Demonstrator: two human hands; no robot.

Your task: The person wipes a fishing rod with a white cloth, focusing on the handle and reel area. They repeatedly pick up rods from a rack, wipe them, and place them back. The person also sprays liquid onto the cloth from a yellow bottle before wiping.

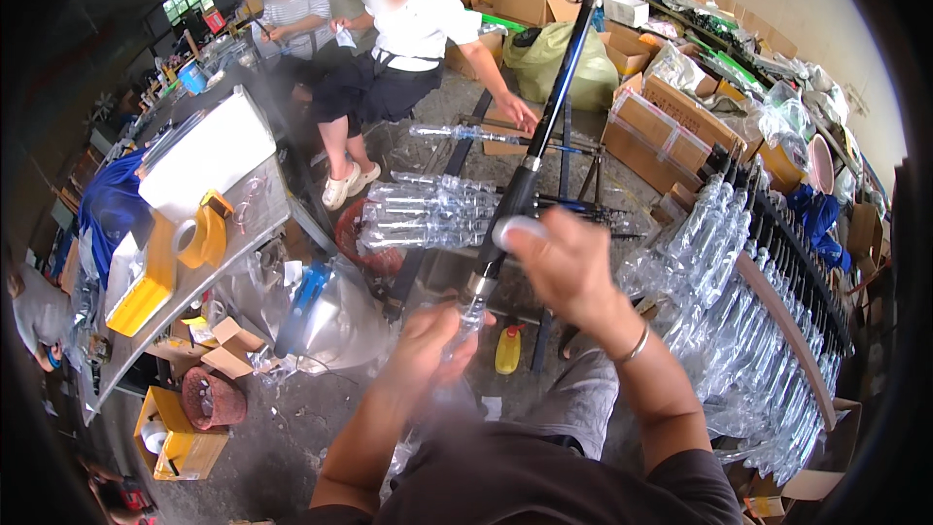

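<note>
A long black fishing rod (553, 102) slants up and away in front of me, with a thick dark grip and a silver collar (477, 284) low on it. My left hand (432, 338) is closed round its lower end, where clear plastic film shows. Beside the dark grip is my right hand (573, 262), blurred, with a bracelet on its wrist. A small whitish patch (518, 231) shows at its thumb, against the rod; I cannot make out what it is. The fingers of that hand are smeared by motion.
Several plastic-sleeved rods (432, 212) lie across a stand ahead. Many more fill a rack (783, 335) at the right. A person (413, 24) reaches a hand toward the stand. At left stands a table (255, 219) with a yellow tape dispenser (206, 233). Cardboard boxes (653, 131) stand far right.
</note>
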